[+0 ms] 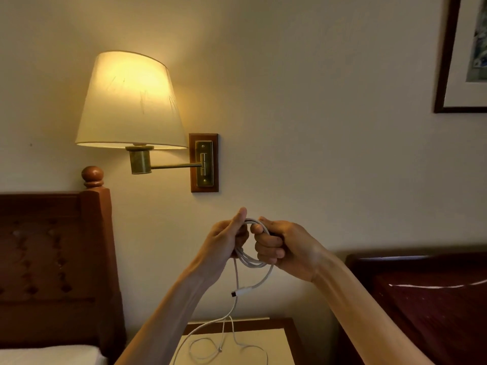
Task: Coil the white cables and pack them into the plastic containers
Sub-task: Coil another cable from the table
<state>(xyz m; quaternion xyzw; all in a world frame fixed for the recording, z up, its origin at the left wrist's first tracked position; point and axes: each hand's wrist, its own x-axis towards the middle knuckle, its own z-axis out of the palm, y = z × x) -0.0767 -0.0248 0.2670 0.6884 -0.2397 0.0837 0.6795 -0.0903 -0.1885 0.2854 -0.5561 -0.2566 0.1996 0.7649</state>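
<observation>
A white cable (250, 262) is wound in a small coil held up in front of the wall. My left hand (226, 239) grips the coil's left side, thumb pointing up. My right hand (279, 243) grips the right side with curled fingers. One end with a connector (241, 291) dangles below the coil. The cable's loose length hangs down to the nightstand (287, 335), where thin white loops (224, 347) lie. No plastic container is in view.
A lit wall lamp (129, 101) on a brass arm hangs upper left. A wooden headboard (52, 259) and white bedding (50, 355) are at left. Dark glossy furniture (434, 299) stands at right, below a framed picture (463, 54).
</observation>
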